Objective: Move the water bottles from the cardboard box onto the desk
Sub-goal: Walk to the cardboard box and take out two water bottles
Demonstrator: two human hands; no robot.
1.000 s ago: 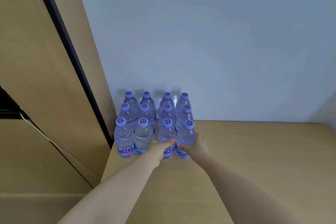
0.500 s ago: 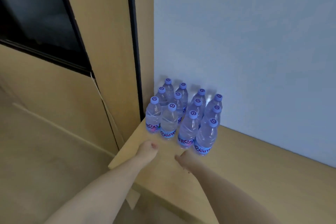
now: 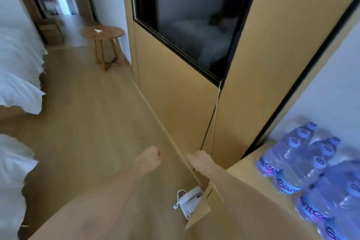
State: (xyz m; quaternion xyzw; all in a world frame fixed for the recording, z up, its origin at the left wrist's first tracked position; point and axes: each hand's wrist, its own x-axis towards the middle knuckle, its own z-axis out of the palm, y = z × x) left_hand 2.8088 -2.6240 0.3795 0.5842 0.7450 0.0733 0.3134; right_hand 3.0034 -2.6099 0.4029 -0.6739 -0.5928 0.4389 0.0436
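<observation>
Wooden floor [image 3: 87,122] fills most of the view, pale and smooth. Beside it stands a tall wooden wall panel [image 3: 175,103] with a dark screen [image 3: 191,15] set into it, and a thin white cable [image 3: 215,121] hangs down from the screen. A small round table [image 3: 103,33] stands far back near the wall. White bedding [image 3: 17,68] lies along the left edge.

Both arms reach forward over the floor. The left hand [image 3: 149,159] is curled into a loose fist and holds nothing. The right hand [image 3: 198,159] is curled too, with its fingers tucked under, and it also holds nothing.

The water bottles [image 3: 303,163] stand in a tight bunch on the tabletop [image 3: 251,179] at the right, close to the wall. They are clear with light purple caps and blue labels. Both hands are well apart from them.

A white plug block [image 3: 190,200] lies on the floor, just beside the tabletop's corner.
</observation>
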